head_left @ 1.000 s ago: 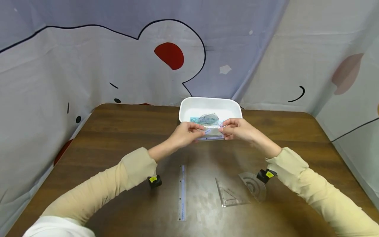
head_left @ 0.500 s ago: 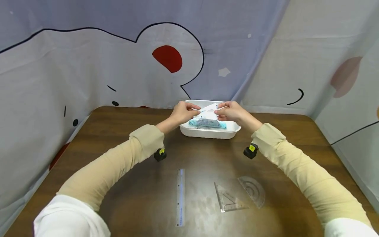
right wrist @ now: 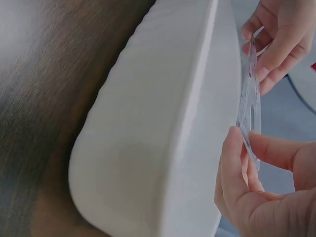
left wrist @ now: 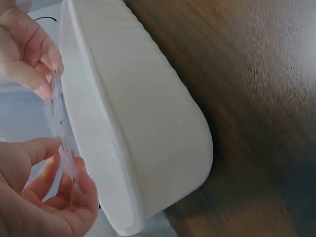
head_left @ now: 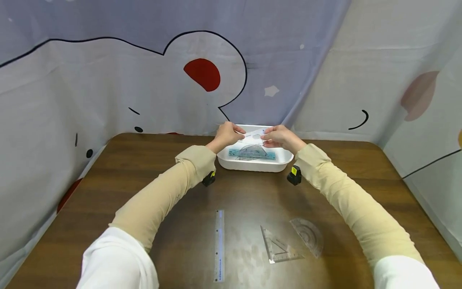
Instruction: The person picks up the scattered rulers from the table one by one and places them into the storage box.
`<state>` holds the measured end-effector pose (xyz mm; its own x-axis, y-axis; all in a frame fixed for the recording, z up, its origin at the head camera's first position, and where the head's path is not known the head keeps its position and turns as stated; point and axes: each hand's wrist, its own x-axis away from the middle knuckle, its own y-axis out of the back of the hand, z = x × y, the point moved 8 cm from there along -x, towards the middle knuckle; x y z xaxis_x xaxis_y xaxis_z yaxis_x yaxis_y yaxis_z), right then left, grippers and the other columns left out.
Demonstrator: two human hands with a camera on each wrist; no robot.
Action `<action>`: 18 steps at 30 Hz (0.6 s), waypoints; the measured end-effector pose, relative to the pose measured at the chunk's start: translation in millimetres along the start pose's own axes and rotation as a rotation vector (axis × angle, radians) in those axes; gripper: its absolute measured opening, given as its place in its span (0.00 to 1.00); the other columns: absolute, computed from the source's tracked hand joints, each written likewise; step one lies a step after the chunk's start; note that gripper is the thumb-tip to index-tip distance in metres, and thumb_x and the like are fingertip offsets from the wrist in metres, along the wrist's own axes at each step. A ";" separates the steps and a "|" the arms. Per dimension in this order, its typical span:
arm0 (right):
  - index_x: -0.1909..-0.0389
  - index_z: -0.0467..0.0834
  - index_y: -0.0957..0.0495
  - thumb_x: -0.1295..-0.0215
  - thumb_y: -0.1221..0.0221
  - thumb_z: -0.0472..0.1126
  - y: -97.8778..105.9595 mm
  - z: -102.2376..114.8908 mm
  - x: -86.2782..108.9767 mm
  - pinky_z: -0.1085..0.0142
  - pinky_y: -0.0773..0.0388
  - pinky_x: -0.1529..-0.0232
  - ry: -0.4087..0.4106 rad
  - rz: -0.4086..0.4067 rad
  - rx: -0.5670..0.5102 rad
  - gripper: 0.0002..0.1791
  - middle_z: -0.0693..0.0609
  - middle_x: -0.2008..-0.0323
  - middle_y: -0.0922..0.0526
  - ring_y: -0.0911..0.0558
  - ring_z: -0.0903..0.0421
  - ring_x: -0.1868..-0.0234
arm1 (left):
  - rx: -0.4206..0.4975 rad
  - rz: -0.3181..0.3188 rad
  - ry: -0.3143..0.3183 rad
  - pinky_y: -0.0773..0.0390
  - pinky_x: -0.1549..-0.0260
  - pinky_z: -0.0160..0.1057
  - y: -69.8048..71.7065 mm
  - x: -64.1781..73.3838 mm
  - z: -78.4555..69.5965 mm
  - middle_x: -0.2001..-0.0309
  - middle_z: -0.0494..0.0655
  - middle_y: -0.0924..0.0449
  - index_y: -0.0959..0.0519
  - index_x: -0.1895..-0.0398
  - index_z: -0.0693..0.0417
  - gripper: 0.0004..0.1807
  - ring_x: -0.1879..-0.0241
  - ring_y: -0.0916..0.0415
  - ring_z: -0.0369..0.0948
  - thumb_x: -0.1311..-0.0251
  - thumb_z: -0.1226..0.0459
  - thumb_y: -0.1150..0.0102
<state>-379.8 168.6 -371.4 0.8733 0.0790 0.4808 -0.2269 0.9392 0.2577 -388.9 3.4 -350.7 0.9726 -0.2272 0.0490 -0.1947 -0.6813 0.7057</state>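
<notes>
Over the white plastic tub [head_left: 252, 164], my left hand [head_left: 227, 134] and right hand [head_left: 281, 137] pinch a clear plastic set square [head_left: 251, 137] from its two sides. In the left wrist view the set square [left wrist: 58, 118] appears nearly edge-on, held between thumbs and fingers above the tub's rim. The right wrist view shows a cut-out in the set square [right wrist: 249, 106]. Inside the tub lie a teal-tinted ruler [head_left: 235, 153] and a clear protractor [head_left: 253, 150], overlapping. The hands hide part of the tub's far rim.
On the wooden table [head_left: 151, 249] nearer the body lie a clear straight ruler [head_left: 219, 249], a second clear set square [head_left: 283, 257] and another protractor [head_left: 309, 237]. A printed curtain [head_left: 144, 80] hangs behind the table's far edge.
Both hands have carried the set square away from the body, from the tub's near edge to over its far part. Between the earlier frames it was tilted up; now it lies flatter and lower.
</notes>
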 end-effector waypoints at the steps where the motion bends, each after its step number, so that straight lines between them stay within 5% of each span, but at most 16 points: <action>1: 0.34 0.31 0.41 0.32 0.47 0.31 0.7 -3.1 -3.4 0.73 0.18 0.64 -0.010 -0.001 0.004 0.27 0.46 0.61 0.27 0.21 0.62 0.76 | -0.032 0.007 -0.008 0.29 0.70 0.34 -2.2 -1.7 -0.5 0.51 0.53 0.17 0.15 0.54 0.55 0.12 0.66 0.23 0.44 0.38 0.63 0.40; 4: 0.38 0.32 0.38 0.34 0.45 0.30 3.0 -17.6 -21.8 0.70 0.17 0.62 -0.035 0.011 0.010 0.24 0.45 0.60 0.25 0.19 0.59 0.73 | -0.112 0.037 -0.015 0.25 0.60 0.38 -9.2 -5.8 -0.1 0.49 0.51 0.17 0.15 0.54 0.54 0.12 0.57 0.21 0.46 0.39 0.64 0.40; 6: 0.44 0.33 0.33 0.38 0.40 0.30 13.0 -40.0 -64.6 0.66 0.16 0.62 -0.027 0.028 -0.008 0.22 0.43 0.62 0.22 0.17 0.55 0.71 | -0.145 0.059 -0.007 0.25 0.55 0.38 -14.0 -8.4 1.9 0.47 0.49 0.18 0.15 0.54 0.53 0.11 0.55 0.22 0.44 0.39 0.64 0.39; 11: 0.58 0.37 0.28 0.57 0.25 0.33 46.0 -107.2 -199.6 0.62 0.16 0.66 0.012 0.096 -0.048 0.26 0.45 0.68 0.19 0.15 0.51 0.71 | -0.114 0.108 0.041 0.27 0.74 0.31 -25.1 -12.7 10.0 0.46 0.51 0.19 0.15 0.55 0.53 0.11 0.76 0.30 0.36 0.40 0.64 0.38; 12: 0.59 0.37 0.27 0.57 0.26 0.33 46.7 -111.9 -207.5 0.62 0.16 0.67 0.013 0.094 -0.021 0.25 0.45 0.69 0.19 0.15 0.52 0.71 | -0.102 0.116 0.053 0.30 0.79 0.30 -26.8 -12.8 11.7 0.47 0.52 0.19 0.15 0.55 0.54 0.11 0.81 0.33 0.35 0.40 0.65 0.38; 15: 0.64 0.33 0.26 0.52 0.31 0.30 31.1 -93.1 -164.8 0.64 0.16 0.68 0.037 0.077 0.074 0.16 0.45 0.71 0.20 0.16 0.54 0.73 | -0.107 0.122 0.071 0.33 0.84 0.28 -29.2 -11.6 14.9 0.46 0.54 0.19 0.15 0.56 0.55 0.11 0.86 0.38 0.34 0.42 0.66 0.37; 18: 0.69 0.32 0.28 0.45 0.39 0.28 7.4 -58.3 -89.0 0.68 0.17 0.69 0.030 0.013 0.191 0.07 0.46 0.75 0.23 0.19 0.58 0.77 | -0.152 0.114 0.062 0.31 0.81 0.29 -30.0 -9.4 15.5 0.46 0.53 0.19 0.15 0.57 0.54 0.11 0.80 0.34 0.36 0.43 0.66 0.36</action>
<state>-434.0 188.0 -461.1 0.8818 0.1034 0.4602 -0.3133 0.8578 0.4075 -394.2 15.1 -383.4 0.9523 -0.2499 0.1749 -0.2870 -0.5400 0.7913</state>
